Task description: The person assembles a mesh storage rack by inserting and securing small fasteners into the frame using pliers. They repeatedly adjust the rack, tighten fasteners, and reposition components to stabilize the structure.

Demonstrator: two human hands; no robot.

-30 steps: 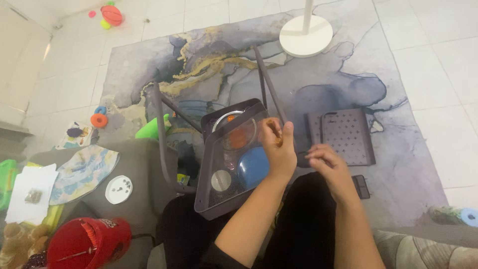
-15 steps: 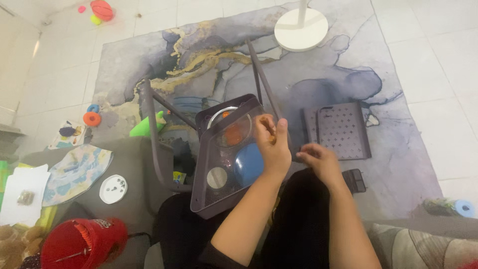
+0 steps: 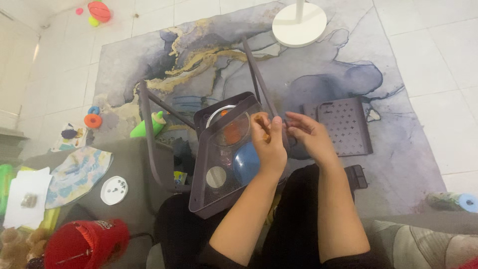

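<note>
A dark purple mesh tray point(image 3: 215, 198) is tilted over my lap, with thin metal frame legs point(image 3: 149, 139) sticking out toward the rug. My left hand point(image 3: 270, 147) curls over the tray's right rim, with a small brownish piece at its fingertips. My right hand point(image 3: 309, 137) is just beside it. Its fingertips pinch the lower end of the long frame leg point(image 3: 256, 74) where it meets the rim. Through the mesh I see a blue round thing point(image 3: 246, 162) and an orange one point(image 3: 232, 132).
A perforated dark panel point(image 3: 347, 125) lies on the marbled rug point(image 3: 199, 55) to the right, with a small black object point(image 3: 356, 177) near my knee. A white round stand base point(image 3: 299, 19) is at the top. A green toy point(image 3: 147, 124), orange ring point(image 3: 92, 120), white disc point(image 3: 114, 190) and red cap point(image 3: 85, 244) lie left.
My right hand has moved left and up until it meets my left hand at the tray's rim. The left hand stays on the rim.
</note>
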